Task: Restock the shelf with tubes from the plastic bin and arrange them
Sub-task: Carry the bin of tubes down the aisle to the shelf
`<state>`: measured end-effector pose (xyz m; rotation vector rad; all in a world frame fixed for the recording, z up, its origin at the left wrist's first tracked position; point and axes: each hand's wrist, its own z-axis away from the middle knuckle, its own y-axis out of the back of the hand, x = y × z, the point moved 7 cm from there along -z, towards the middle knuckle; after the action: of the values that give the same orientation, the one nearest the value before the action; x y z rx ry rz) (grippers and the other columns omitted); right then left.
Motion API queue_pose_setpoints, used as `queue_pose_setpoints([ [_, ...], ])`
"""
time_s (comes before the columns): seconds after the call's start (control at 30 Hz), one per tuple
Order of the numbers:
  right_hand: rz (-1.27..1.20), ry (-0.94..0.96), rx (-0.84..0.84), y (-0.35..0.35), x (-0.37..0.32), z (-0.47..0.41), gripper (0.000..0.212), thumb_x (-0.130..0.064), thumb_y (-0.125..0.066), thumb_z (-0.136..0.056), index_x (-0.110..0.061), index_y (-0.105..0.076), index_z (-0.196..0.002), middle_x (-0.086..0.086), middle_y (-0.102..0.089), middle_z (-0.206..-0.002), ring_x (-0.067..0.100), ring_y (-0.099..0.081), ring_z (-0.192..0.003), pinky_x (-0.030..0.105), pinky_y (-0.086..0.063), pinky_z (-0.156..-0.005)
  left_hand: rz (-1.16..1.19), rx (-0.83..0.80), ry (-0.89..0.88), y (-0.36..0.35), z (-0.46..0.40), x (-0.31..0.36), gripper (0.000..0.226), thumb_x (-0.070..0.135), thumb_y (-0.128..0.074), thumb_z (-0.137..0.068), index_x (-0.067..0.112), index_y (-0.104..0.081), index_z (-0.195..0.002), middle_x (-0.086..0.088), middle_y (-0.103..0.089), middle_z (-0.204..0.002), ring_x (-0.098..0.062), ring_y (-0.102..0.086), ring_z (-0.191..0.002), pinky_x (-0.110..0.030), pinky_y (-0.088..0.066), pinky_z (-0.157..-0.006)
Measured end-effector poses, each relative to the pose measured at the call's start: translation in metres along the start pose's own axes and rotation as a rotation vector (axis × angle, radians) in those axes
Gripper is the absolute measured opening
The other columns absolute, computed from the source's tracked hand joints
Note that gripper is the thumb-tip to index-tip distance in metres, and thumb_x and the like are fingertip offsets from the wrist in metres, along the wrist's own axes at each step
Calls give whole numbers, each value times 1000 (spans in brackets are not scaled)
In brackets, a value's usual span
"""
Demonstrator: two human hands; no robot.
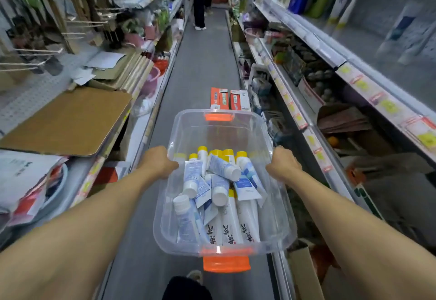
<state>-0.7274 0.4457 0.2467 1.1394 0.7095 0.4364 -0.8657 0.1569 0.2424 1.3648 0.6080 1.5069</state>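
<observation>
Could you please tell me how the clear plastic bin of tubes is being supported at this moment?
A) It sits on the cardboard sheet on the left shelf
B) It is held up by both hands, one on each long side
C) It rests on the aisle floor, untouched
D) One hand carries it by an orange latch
B: the left hand and right hand grip opposite long rims of the plastic bin, holding it above the aisle floor with the tubes inside.

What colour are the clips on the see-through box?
Orange. The clips on the plastic bin show best in the head view.
</observation>
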Motion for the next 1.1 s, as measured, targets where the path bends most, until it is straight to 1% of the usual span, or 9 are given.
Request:
queue_pose_setpoints([
  [0.13, -22, -45, -8, 9, -20, -66, 44, -16, -62, -80, -9, -47, -121, 12, -58, -118, 32, -60, -105, 44, -53, -87, -4, -49, -19, 9, -71, 30, 27, 17, -58, -81, 13, -37, -65, -5, -50, -66, -19, -49, -56, -27, -35, -46],
  [0.23, -69, -68, 7, 18, -35, -109, 45, -15, -63, -78, -7, -48, -120, 13, -58, -120, 34, -59, -108, 45, -52, -90, 12, -50, -51, 20, -119, 52, 28, 14, -60, -81, 13, -39, -63, -7, -51, -67, -26, -54, -63, -28, -40, -55],
  [0.4, -36, -80, 30, 38, -58, -178, 45, -14, -61, -81, -5, -47, -122, 15, -58, -118, 34, -60, -106, 44, -53, -86, -29, -46, -80, 37, -188, 87, 29, 17, -60, -82, 13, -40, -62, -15, -61, -81, -29, -57, -75, -27, -39, -61],
  [0.5, -45, -61, 23, 47, -73, -223, 39, -15, -62, -80, -7, -49, -116, 14, -59, -114, 31, -61, -103, 45, -54, -85, 3, -49, -66, 39, -230, 103, 26, 17, -60, -82, 12, -42, -64, -20, -68, -91, -31, -65, -83, -30, -46, -66],
  [0.63, -46, -24, -18, 55, -87, -288, 34, -16, -62, -79, -6, -54, -110, 13, -61, -109, 30, -62, -97, 41, -55, -80, 22, -55, -49, 36, -289, 126, 19, 16, -59, -82, 9, -48, -69, -22, -68, -93, -30, -64, -80, -30, -50, -69],
  [0.73, -41, -17, -27, 61, -95, -342, 32, -16, -59, -81, -5, -54, -111, 14, -59, -116, 33, -60, -103, 36, -51, -79, 36, -47, -26, 33, -338, 146, 15, 16, -60, -81, 6, -51, -76, -22, -68, -94, -30, -65, -81, -33, -53, -72],
  [0.87, -30, 4, -47, 73, -110, -408, 30, -13, -55, -83, -3, -54, -111, 17, -58, -119, 35, -58, -108, 37, -48, -83, 16, -45, -8, 31, -394, 172, 26, 19, -62, -80, 11, -43, -66, -19, -67, -92, -31, -65, -87, -32, -50, -71],
  [1.0, -16, 6, -25, 86, -127, -465, 42, -13, -55, -82, -1, -45, -122, 16, -56, -121, 35, -57, -109, 39, -48, -84, 23, -58, 13, 30, -447, 190, 26, 19, -63, -79, 13, -41, -66, -11, -60, -78, -28, -62, -73, -31, -47, -64],
  [1.1, -10, 7, -12, 92, -139, -505, 40, -13, -57, -83, -3, -46, -120, 15, -56, -119, 35, -58, -107, 39, -48, -82, 39, -62, 18, 33, -488, 204, 23, 18, -62, -78, 15, -42, -67, -5, -57, -68, -20, -57, -57, -26, -42, -51],
])
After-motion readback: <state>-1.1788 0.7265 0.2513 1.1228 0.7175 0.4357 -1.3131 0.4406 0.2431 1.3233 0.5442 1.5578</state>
